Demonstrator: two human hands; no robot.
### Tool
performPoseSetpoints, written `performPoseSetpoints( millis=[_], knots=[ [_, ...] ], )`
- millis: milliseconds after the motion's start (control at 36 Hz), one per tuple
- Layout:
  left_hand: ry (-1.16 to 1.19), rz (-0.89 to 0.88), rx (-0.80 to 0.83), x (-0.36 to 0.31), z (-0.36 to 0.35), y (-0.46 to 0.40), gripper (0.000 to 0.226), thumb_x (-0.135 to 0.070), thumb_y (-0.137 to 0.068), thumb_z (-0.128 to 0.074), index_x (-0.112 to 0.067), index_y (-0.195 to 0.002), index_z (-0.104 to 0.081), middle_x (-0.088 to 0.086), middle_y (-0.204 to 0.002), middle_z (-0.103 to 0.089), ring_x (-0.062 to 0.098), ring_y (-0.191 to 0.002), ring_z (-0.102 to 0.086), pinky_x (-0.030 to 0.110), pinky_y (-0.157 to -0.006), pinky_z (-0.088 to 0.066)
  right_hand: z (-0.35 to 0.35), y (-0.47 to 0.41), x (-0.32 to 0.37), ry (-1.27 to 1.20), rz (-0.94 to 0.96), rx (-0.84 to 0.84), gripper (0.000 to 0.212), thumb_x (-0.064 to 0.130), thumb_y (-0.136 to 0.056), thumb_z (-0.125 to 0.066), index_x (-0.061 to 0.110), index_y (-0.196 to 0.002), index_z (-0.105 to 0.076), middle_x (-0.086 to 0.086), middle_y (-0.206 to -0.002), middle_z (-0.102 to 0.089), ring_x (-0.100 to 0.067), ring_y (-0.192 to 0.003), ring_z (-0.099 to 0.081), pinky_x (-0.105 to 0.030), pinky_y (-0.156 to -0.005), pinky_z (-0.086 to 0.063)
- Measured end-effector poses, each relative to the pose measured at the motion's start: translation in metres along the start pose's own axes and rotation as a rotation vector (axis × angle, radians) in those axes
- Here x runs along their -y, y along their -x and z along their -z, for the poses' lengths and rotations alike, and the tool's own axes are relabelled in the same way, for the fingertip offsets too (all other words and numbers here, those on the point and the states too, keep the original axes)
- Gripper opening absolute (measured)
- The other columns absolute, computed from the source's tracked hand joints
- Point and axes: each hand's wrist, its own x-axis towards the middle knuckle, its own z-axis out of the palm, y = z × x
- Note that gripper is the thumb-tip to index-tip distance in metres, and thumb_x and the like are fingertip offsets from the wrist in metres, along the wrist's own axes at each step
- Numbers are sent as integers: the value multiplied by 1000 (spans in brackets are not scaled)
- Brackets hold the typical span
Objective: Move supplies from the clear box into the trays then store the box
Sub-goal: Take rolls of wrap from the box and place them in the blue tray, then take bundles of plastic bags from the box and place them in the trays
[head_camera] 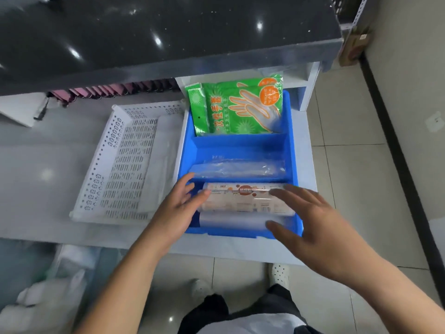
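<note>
A blue divided tray (pixel 292 165) sits on a low white shelf. Green packs of disposable gloves (pixel 238 107) stand in its far compartment. A clear wrapped roll (pixel 238 168) lies in the middle section. In the near section lies a printed roll of plastic bags (pixel 243 200) on top of a plain white roll (pixel 231 222). My left hand (pixel 179 204) touches the printed roll's left end with spread fingers. My right hand (pixel 313 227) hovers over its right end, fingers apart. Neither hand clearly grips it. The clear box is not in view.
A white perforated tray (pixel 113 165) lies left of the blue one, with white plastic along its right side. A dark counter (pixel 168 32) overhangs the shelf. White bags (pixel 48 297) lie on the floor at lower left. My feet stand on tile floor (pixel 361 189).
</note>
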Motion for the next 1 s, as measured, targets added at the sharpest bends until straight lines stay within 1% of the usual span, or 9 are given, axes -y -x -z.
performPoseSetpoints(
  millis=[139,222,333,444,528,611,778,889,1000],
  knots=[
    [-283,-286,-98,36,40,46,69,-40,-90,-63,-40,-150,-29,-23,-155,-31,-9,-140,-26,9,-106,-23,-26,-8,54,-7,138,-8,57,54,-88,-56,37,-141,-46,12,-149,-44,-8,-142,-31,-20,-108,-28],
    [-351,-330,-181,72,73,75,74,-53,-86,-61,-45,-150,-25,-17,-160,-21,-2,-147,-15,26,-120,-18,-57,-10,103,-77,218,-48,50,50,-89,-58,35,-136,-53,14,-143,-51,-1,-136,-38,-10,-106,-27],
    [-347,-188,-308,145,124,109,80,-74,-78,-43,-47,-150,-19,-14,-164,-9,7,-152,-2,45,-123,-16,-123,-3,166,-295,284,-37,39,45,-91,-58,37,-130,-58,22,-129,-60,9,-124,-48,-9,-97,-38],
    [-363,10,-425,232,180,140,93,-80,-70,-34,-39,-152,-20,-3,-166,-8,17,-153,-2,46,-122,-15,-211,-1,210,-157,348,218,51,52,-91,-57,40,-140,-46,22,-145,-45,16,-130,-34,-10,-104,-33],
    [-290,184,-464,289,217,167,106,-82,-60,-29,-33,-154,-19,-1,-166,-7,19,-152,-2,40,-123,-9,-261,1,237,-42,371,364,60,63,-87,-53,42,-142,-42,20,-150,-40,3,-138,-33,-26,-113,-34],
    [-267,279,-512,338,244,194,105,-80,-61,-32,-32,-154,-19,-1,-165,-14,20,-151,-10,42,-121,-18,-288,-1,277,6,410,448,58,58,-88,-56,43,-142,-42,22,-149,-40,2,-137,-36,-23,-111,-32],
    [-28,373,-553,380,267,226,94,-70,-77,-53,-37,-154,-12,-6,-165,-10,16,-152,-7,39,-121,-16,-322,-13,347,67,456,538,52,53,-89,-58,47,-139,-43,32,-142,-41,18,-67,-42,-19,-96,-39],
    [67,450,-558,412,280,222,82,-58,-88,-58,-35,-154,-14,-4,-165,-8,18,-151,-9,38,-122,-17,-359,-34,380,144,495,608,52,52,-90,-58,47,-139,-42,30,-142,-41,19,-73,-41,-23,-99,-40],
    [172,523,-601,433,301,224,81,-59,-87,-57,-38,-153,-15,-5,-165,-11,14,-152,-7,38,-122,-16,-403,-63,410,206,533,708,54,53,-88,-58,45,-139,-42,29,-143,-41,7,-130,-39,-22,-110,-30]
  ],
)
